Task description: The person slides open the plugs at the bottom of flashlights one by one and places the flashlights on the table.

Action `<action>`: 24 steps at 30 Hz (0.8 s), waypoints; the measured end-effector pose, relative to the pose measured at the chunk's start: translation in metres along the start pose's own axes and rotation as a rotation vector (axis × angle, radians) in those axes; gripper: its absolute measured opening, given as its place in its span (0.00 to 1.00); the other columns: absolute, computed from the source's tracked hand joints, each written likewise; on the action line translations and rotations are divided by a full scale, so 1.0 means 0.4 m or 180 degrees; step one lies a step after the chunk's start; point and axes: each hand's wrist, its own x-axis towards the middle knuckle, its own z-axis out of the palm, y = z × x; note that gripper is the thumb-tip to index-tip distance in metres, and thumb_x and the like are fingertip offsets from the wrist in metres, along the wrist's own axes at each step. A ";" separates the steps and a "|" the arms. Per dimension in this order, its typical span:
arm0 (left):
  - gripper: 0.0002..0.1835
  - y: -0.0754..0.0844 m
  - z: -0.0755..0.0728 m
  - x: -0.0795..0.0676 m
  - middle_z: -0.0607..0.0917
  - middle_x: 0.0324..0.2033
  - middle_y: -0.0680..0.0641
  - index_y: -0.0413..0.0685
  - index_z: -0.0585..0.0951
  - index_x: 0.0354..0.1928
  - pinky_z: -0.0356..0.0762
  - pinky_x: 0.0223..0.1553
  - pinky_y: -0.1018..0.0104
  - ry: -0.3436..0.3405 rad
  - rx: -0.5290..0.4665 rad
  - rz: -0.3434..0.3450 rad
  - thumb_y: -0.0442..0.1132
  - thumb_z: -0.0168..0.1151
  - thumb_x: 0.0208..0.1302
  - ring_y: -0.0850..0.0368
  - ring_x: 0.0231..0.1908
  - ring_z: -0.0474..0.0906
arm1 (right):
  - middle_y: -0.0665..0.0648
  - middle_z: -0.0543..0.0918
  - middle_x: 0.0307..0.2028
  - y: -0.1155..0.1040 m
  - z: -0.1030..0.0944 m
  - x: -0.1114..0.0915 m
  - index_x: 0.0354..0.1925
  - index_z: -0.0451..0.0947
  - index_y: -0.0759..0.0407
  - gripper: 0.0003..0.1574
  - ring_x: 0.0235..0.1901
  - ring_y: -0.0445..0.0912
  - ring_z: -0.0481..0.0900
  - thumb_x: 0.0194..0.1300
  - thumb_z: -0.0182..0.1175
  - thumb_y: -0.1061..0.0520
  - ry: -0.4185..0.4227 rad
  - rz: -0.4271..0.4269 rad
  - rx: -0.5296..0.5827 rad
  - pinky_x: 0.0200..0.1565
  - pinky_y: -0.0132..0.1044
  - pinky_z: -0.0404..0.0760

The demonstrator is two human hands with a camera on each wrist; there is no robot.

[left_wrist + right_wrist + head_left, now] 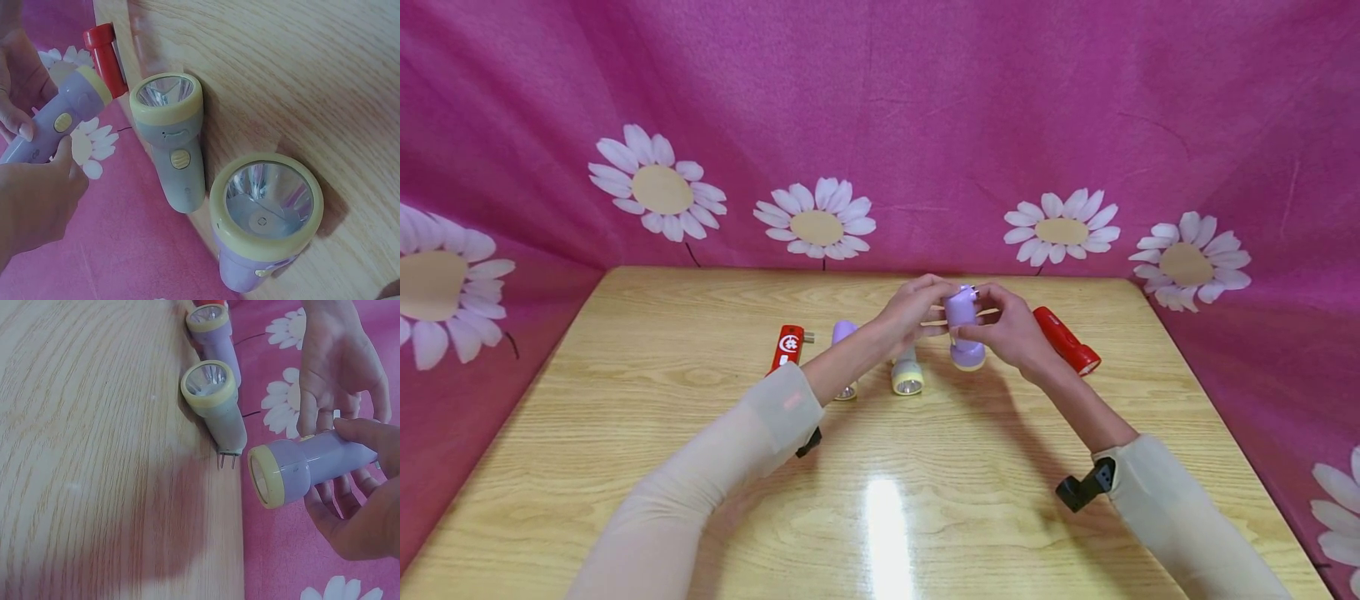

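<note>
Both hands hold a purple flashlight (961,312) above the far part of the table, its cream-rimmed head tilted down and small metal prongs showing at its tail. My right hand (1011,325) grips the body, thumb on one side and fingers curled beneath, clear in the right wrist view around the purple flashlight (337,456). From the other side, my left hand (917,307) has its fingertips on the tail half. In the left wrist view, a left fingertip is close beside the cream switch (62,122). A grey-green flashlight (180,178) lies just below the left hand.
Another purple flashlight (844,331) lies left of the grey-green one, partly behind the left forearm. Further left is a red flashlight-like item (788,343) with prongs and a white logo. A red flashlight (1066,340) lies right of the right hand. Pink flowered cloth (925,125) surrounds the wooden table (985,517).
</note>
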 end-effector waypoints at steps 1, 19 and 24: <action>0.07 -0.001 -0.001 0.000 0.78 0.38 0.45 0.45 0.76 0.39 0.79 0.42 0.59 -0.0003 -0.0007 -0.0004 0.40 0.57 0.63 0.50 0.39 0.78 | 0.62 0.73 0.43 -0.001 0.000 -0.001 0.49 0.69 0.65 0.29 0.40 0.55 0.77 0.50 0.70 0.60 -0.0007 0.0005 0.0014 0.41 0.43 0.77; 0.13 -0.001 -0.006 -0.002 0.76 0.40 0.43 0.44 0.76 0.46 0.79 0.42 0.58 -0.0027 -0.0052 -0.0159 0.41 0.58 0.62 0.46 0.42 0.78 | 0.64 0.76 0.44 -0.009 0.000 -0.005 0.46 0.69 0.67 0.28 0.41 0.56 0.77 0.49 0.70 0.60 -0.0102 0.0043 0.0011 0.42 0.43 0.78; 0.13 -0.002 -0.006 0.000 0.75 0.40 0.44 0.43 0.75 0.45 0.79 0.42 0.57 -0.0031 -0.0045 -0.0221 0.41 0.59 0.61 0.46 0.42 0.77 | 0.65 0.75 0.45 -0.018 0.002 -0.010 0.46 0.69 0.67 0.27 0.42 0.58 0.77 0.50 0.69 0.61 -0.0153 0.0089 0.0022 0.43 0.45 0.77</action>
